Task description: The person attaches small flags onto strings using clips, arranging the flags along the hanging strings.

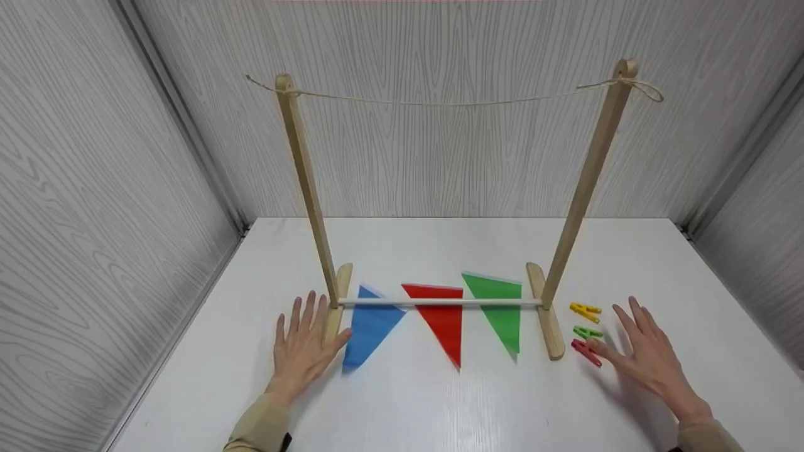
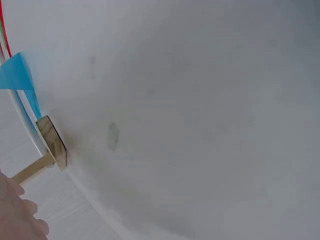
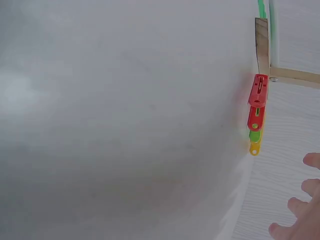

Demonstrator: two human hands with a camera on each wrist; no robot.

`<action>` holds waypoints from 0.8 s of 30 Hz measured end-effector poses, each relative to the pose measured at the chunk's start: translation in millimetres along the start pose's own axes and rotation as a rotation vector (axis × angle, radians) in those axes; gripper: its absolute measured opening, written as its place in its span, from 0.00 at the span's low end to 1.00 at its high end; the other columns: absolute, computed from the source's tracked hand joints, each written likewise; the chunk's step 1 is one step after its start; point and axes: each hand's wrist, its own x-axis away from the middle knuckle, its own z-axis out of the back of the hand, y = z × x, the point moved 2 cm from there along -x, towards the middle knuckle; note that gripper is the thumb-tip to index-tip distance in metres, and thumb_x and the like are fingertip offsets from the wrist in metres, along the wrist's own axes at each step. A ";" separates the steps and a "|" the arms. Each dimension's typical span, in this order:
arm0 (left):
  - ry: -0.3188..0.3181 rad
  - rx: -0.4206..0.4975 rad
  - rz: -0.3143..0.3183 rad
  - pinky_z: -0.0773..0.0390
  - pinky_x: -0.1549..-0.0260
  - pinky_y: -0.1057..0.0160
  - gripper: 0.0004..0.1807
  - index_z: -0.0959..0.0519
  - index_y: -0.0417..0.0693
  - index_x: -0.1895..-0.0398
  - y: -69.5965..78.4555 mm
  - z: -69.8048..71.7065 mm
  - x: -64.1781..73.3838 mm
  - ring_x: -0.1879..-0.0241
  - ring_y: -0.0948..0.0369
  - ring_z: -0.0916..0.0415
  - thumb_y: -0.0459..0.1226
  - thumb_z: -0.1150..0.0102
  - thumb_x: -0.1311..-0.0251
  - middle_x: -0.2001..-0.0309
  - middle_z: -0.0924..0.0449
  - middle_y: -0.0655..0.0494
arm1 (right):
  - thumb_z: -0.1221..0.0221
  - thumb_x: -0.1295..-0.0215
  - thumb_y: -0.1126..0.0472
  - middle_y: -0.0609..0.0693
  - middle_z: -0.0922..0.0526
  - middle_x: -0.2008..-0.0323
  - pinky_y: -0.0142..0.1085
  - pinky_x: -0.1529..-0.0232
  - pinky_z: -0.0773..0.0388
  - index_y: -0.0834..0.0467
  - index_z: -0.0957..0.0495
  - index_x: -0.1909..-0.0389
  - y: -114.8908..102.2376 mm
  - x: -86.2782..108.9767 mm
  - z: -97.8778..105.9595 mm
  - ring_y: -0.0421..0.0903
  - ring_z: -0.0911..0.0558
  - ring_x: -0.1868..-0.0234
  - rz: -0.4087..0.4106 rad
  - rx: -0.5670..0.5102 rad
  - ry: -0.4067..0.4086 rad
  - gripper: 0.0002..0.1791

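Note:
My left hand (image 1: 303, 345) is spread with straight fingers beside the left foot of a wooden frame, its thumb near a blue triangular flag (image 1: 372, 333). On the right, my other hand (image 1: 650, 358) has its fingers apart and holds nothing. Its thumb overlaps the small clothespins in the head view: a yellow clothespin (image 1: 585, 311), a green clothespin (image 1: 587, 333) and a red clothespin (image 1: 586, 353), lined up front to back. A red flag (image 1: 445, 320) and a green flag (image 1: 502, 314) lie on the table between the frame's feet.
Two tall wooden posts, left post (image 1: 304, 169) and right post (image 1: 590, 169), rise from the feet. A string (image 1: 440, 103) tied between their tops sags slightly. A white rod (image 1: 471, 302) joins the bases above the flags. Grey wood-grain panels surround the white table (image 1: 402, 402).

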 end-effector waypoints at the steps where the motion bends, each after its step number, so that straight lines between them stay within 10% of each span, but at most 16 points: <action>1: -0.004 -0.001 0.001 0.61 0.24 0.34 0.51 0.49 0.46 0.20 3.0 0.3 0.3 0.19 0.42 0.61 0.65 0.49 0.36 0.18 0.55 0.44 | 0.40 0.36 0.36 0.70 0.60 0.21 0.75 0.32 0.57 0.68 0.48 0.24 -0.4 -0.5 0.3 0.74 0.57 0.22 -0.002 -0.005 -0.006 0.54; 15: -0.083 0.063 0.023 0.56 0.22 0.37 0.50 0.47 0.45 0.20 65.7 -8.1 4.4 0.19 0.43 0.59 0.69 0.56 0.35 0.19 0.52 0.44 | 0.44 0.29 0.40 0.73 0.59 0.22 0.75 0.32 0.50 0.67 0.49 0.23 -5.7 -14.1 1.6 0.76 0.53 0.24 -0.086 -0.202 -0.099 0.47; 24: -0.250 0.198 -0.042 0.59 0.21 0.38 0.52 0.49 0.50 0.19 123.8 -20.2 -6.9 0.18 0.44 0.60 0.72 0.61 0.36 0.18 0.54 0.47 | 0.47 0.27 0.38 0.68 0.40 0.26 0.51 0.42 0.27 0.63 0.42 0.25 -5.7 -9.4 -2.3 0.64 0.32 0.34 -0.214 -0.329 -0.048 0.42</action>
